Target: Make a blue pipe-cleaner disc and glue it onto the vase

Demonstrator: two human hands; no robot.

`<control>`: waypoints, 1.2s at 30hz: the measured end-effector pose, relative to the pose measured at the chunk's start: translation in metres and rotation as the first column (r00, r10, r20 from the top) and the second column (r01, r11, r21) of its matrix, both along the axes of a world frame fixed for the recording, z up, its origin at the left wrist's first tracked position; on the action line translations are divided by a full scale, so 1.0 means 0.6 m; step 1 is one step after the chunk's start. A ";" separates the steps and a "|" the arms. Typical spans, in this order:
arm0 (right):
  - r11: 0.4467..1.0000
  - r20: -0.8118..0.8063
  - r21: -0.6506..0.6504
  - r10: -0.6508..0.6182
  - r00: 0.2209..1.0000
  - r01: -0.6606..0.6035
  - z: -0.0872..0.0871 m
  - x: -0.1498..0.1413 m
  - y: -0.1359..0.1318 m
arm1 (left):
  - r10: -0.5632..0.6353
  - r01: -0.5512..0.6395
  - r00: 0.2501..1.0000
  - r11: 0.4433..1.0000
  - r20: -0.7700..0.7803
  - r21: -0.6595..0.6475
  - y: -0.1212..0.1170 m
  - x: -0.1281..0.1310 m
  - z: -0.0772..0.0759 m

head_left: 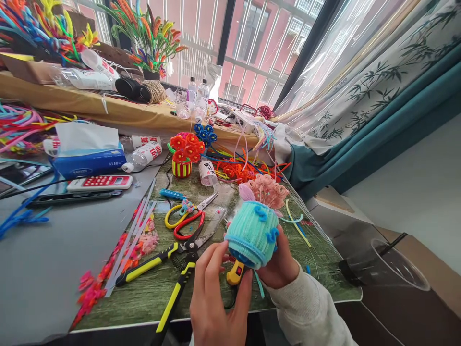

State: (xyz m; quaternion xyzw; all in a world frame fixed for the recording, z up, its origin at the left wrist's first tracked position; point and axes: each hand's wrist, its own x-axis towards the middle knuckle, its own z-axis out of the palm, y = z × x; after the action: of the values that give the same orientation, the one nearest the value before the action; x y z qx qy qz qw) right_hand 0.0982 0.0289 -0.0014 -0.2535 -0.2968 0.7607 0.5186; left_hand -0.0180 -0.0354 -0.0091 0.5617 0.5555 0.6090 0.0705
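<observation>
A turquoise pipe-cleaner flowerpot is tilted in front of me, its blue-rimmed base towards me and small blue curls on its side. Pink pipe-cleaner flowers show beyond it. My right hand is wrapped round the pot's right side, its fingers partly hidden. My left hand grips the near left edge, fingertips on the side and thumb by the base. Just below the pot is a yellow tool handle with a red switch; the rest of it is hidden. A thin turquoise strand hangs below.
Yellow-and-black cutters and red-and-yellow scissors lie left of my hands. Behind stand a red-flowered striped pot and a plastic bottle. A tissue pack lies left; a clear container is beyond the table's right edge.
</observation>
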 end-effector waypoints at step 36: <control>0.865 0.338 0.381 -0.458 0.822 0.325 -0.100 0.159 0.198 | -0.139 0.136 0.972 0.990 0.187 0.030 0.023 0.004 -0.041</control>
State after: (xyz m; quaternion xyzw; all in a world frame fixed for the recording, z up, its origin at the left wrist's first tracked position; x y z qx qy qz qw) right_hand 0.1935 0.1479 -0.0614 -0.3826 -0.4556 0.5084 0.6225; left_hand -0.0155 -0.0214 -0.0337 0.5390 0.5011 0.6579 0.1601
